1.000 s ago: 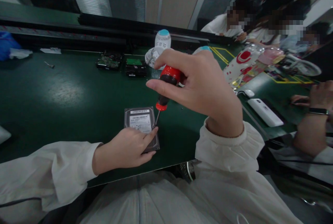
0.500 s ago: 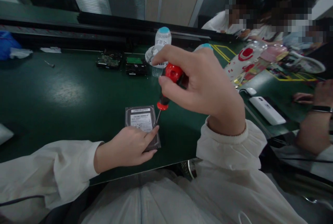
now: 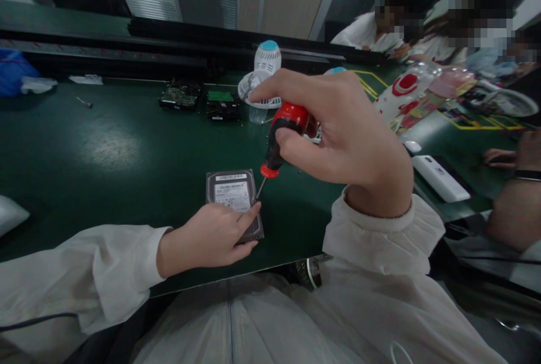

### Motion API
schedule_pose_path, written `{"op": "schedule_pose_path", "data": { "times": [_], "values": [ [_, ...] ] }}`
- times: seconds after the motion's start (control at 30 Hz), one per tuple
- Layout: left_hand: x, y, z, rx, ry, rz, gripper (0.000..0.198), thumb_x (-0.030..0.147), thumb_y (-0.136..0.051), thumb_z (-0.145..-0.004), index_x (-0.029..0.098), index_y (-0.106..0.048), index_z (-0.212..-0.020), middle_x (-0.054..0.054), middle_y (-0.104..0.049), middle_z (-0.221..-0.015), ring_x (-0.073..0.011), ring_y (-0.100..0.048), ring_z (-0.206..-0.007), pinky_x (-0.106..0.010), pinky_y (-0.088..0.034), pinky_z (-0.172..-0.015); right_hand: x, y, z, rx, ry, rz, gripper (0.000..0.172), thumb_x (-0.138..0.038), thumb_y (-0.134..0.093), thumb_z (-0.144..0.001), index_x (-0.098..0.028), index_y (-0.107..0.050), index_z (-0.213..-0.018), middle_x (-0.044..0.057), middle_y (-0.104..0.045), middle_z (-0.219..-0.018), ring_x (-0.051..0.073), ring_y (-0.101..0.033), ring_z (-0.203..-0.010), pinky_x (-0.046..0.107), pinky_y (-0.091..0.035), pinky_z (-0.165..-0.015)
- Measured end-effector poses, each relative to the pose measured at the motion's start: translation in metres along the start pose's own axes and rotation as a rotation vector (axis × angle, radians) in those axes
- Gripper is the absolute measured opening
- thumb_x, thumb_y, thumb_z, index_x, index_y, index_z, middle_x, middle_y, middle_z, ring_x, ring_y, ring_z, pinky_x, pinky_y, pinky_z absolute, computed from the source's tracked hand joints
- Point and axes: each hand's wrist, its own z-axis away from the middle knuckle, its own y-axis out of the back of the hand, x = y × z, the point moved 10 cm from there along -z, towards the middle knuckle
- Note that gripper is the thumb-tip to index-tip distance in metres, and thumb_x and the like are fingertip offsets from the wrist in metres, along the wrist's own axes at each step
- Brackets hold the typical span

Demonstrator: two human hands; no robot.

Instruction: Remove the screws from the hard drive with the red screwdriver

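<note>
A hard drive (image 3: pixel 232 188) with a white label lies flat on the green table near its front edge. My left hand (image 3: pixel 209 234) rests across the drive's near part and steadies it. Its index finger reaches the drive's right edge beside the screwdriver tip, the thumb lies lower, and the other fingers are mostly hidden. In my right hand (image 3: pixel 338 127) is a red and black screwdriver (image 3: pixel 276 147), gripped by the handle. The shaft slants down to the drive's right edge; a screw under the tip cannot be made out.
Farther back lie two opened drives, one with bare circuitry (image 3: pixel 181 94) and one with a green board (image 3: pixel 222 106). A white fan (image 3: pixel 267 60) stands beside them. Rightward are bottles (image 3: pixel 406 91), a white box (image 3: pixel 442 178) and another person's arm (image 3: pixel 518 183).
The screwdriver handle has tipped to the right, and my right hand has shifted rightward with it. My left hand stays on the hard drive. The whole view has moved slightly.
</note>
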Motion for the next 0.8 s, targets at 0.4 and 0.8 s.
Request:
{"op": "schedule_pose_path", "data": {
  "times": [0.4, 0.8],
  "values": [
    [0.0024, 0.0027, 0.0007, 0.012, -0.016, 0.013, 0.066, 0.044, -0.05, -0.097, 0.0, -0.051, -0.147, -0.018, -0.078, -0.089, -0.03, -0.075, -0.072, -0.04, -0.058, -0.062, -0.0019, -0.0053, -0.0011, -0.047, 0.034, -0.068, 0.051, -0.029, -0.056, -0.086, -0.01, -0.052, -0.133, 0.003, -0.062, -0.094, 0.013, -0.044, -0.066, 0.032, -0.035, -0.068],
    [0.0022, 0.0005, 0.0004, 0.001, -0.02, 0.016, 0.067, 0.044, -0.047, -0.098, 0.001, -0.048, -0.149, -0.017, -0.079, -0.095, -0.0294, -0.075, -0.074, -0.04, -0.057, -0.061, 0.0023, -0.0028, 0.0, -0.051, 0.01, -0.022, 0.03, -0.031, -0.056, -0.083, -0.02, -0.054, -0.111, 0.003, -0.061, -0.095, 0.015, -0.046, -0.07, 0.032, -0.033, -0.07]
  ]
}}
